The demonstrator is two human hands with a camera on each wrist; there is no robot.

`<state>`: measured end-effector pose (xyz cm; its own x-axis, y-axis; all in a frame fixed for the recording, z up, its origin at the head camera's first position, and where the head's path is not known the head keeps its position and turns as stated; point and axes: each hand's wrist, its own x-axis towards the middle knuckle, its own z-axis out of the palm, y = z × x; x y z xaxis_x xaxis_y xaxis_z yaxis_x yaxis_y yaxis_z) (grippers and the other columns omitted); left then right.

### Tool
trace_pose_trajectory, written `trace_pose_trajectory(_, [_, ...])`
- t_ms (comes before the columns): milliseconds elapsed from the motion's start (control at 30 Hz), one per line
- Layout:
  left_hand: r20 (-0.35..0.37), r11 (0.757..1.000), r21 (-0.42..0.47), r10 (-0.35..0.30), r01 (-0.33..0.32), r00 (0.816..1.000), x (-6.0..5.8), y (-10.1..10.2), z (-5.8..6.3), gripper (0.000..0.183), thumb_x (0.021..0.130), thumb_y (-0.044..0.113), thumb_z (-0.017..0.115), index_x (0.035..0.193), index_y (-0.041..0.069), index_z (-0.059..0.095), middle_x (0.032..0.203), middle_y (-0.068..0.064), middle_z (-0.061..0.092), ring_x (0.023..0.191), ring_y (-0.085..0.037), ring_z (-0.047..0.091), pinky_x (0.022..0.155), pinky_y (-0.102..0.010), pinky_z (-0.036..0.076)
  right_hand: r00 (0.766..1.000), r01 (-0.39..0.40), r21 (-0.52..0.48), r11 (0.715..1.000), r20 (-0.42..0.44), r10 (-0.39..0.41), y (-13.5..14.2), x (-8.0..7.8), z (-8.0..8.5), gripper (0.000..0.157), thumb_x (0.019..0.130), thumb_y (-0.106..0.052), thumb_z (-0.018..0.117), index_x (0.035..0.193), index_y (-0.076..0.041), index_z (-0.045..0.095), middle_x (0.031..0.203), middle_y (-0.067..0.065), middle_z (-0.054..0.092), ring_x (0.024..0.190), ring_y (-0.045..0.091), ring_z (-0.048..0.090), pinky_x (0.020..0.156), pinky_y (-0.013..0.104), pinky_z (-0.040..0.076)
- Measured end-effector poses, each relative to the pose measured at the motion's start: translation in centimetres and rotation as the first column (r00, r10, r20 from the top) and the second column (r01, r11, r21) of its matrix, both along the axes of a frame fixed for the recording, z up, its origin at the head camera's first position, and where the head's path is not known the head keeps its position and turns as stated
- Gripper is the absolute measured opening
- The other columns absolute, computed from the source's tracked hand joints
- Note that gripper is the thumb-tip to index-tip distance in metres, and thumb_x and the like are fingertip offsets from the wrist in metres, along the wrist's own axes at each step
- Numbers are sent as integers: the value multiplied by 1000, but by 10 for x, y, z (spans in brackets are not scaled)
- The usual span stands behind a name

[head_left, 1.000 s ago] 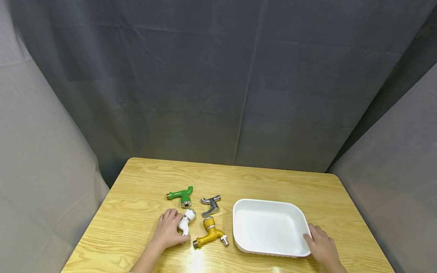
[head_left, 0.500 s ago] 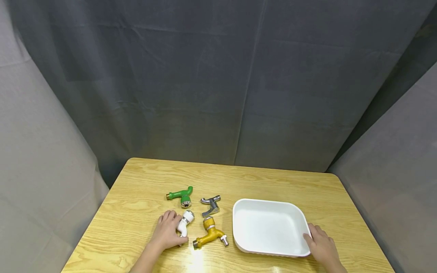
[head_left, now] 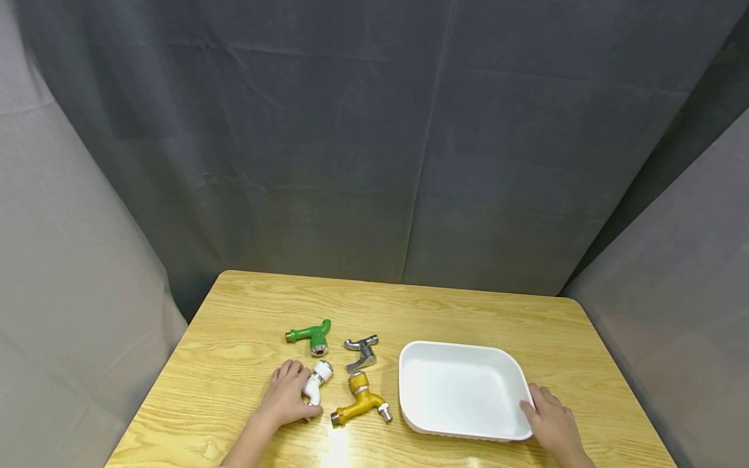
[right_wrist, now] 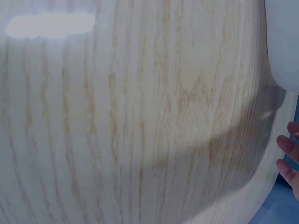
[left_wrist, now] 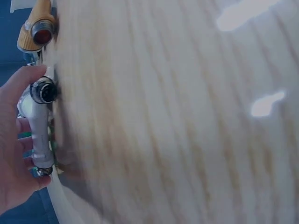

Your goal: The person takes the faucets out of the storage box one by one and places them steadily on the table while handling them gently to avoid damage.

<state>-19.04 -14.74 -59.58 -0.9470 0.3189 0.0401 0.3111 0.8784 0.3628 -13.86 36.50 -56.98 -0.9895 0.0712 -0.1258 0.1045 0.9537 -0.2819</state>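
My left hand [head_left: 287,395] grips a white tap [head_left: 315,387] on the table, thumb at its near end and fingers along its left side. In the left wrist view the white tap [left_wrist: 41,126] lies between the thumb and the fingers. Close by on the right is a yellow tap [head_left: 361,400]. A green tap [head_left: 311,334] and a grey metal tap [head_left: 363,352] lie farther back. My right hand [head_left: 551,419] holds the right rim of a white plastic tray [head_left: 462,437], thumb over the edge and fingers outside. The right wrist view shows several fingers [right_wrist: 288,149] below the tray's corner.
The wooden table [head_left: 468,312] has rounded back corners. A dark grey curtain [head_left: 328,143] hangs behind it, with pale cloth panels [head_left: 76,273] at both sides. The tray stands to the right of the taps.
Between the first and second frames, the left hand and the white tap shifted slightly left and towards the near edge; since then they are almost still. The right hand and tray stay put.
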Motion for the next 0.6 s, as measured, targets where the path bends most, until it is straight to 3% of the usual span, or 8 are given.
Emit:
trace_pose_trajectory(433, [40, 1000, 18, -14, 13, 999, 2, -5, 7, 83, 56, 65, 72, 112, 5, 59, 112, -7, 49, 117, -33, 38, 97, -57, 29, 1000, -20, 7, 1000, 13, 20, 3, -3, 2, 47, 93, -34, 41, 124, 2, 46, 110, 23, 53, 104, 46, 49, 75, 60, 40])
trace_pose_trajectory(600, [35, 999, 49, -4, 2, 999, 2, -8, 9, 81, 58, 65, 71, 113, 6, 59, 121, -13, 49, 120, -34, 38, 99, -57, 27, 999, -32, 8, 999, 16, 31, 10, -8, 0, 53, 91, -41, 45, 122, 2, 47, 95, 13, 57, 85, 32, 57, 64, 49, 44])
